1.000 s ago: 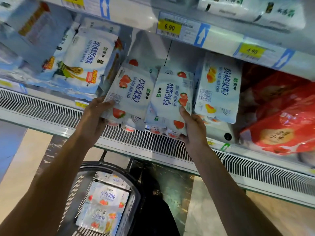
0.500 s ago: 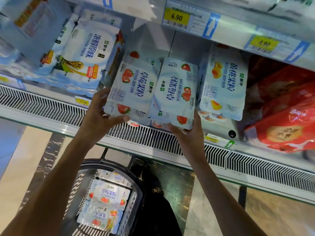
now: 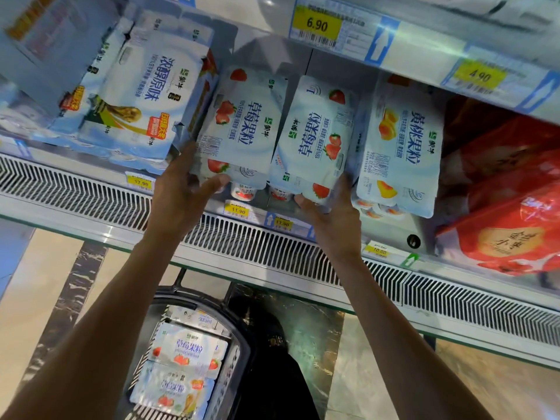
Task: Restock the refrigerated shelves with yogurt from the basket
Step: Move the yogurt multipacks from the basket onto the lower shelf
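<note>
Two strawberry yogurt multipacks stand side by side, tilted, on the refrigerated shelf (image 3: 303, 256). My left hand (image 3: 178, 192) grips the left strawberry pack (image 3: 242, 128) at its lower left corner, thumb across the bottom front edge. My right hand (image 3: 336, 219) grips the right strawberry pack (image 3: 315, 137) at its lower right corner, thumb underneath and fingers up its side. Below, between my arms, a dark basket (image 3: 194, 300) on the floor holds more strawberry yogurt packs (image 3: 188, 350).
A peach yogurt pack (image 3: 400, 147) touches the right strawberry pack. A plain yogurt pack (image 3: 145, 95) leans at the left. Red bags (image 3: 509, 213) fill the shelf's right end. The upper shelf edge with price tags (image 3: 316, 24) overhangs the packs.
Both strawberry packs have moved up and deeper into the shelf gap between the plain and peach packs. My hands have stayed at their lower corners.
</note>
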